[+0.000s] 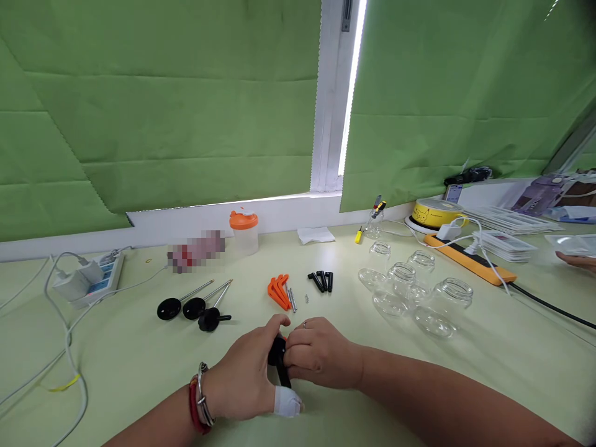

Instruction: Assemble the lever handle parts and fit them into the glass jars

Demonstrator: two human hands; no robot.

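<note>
A black plastic part (281,367) with a rounded end and a straight bar sits between my two hands near the front of the table. My left hand (246,372), white tape around its thumb, grips it from the left. The fingers of my right hand (321,352) are bent against its other side, and their tips are hidden. A bit of orange shows behind the part. Beyond my hands lie several orange angled pieces (278,292), thin metal pins (292,300), tiny metal pieces (307,298) and several short black pieces (321,281).
Three black discs with metal rods (194,308) lie left. Several clear glass jars (395,288) stand right, before an orange power strip (470,257). An orange-lidded cup (244,233), folded tissue (315,235) and screwdrivers (371,217) are behind. White cables (69,338) cross the left side. Another person's hand (577,261) appears far right.
</note>
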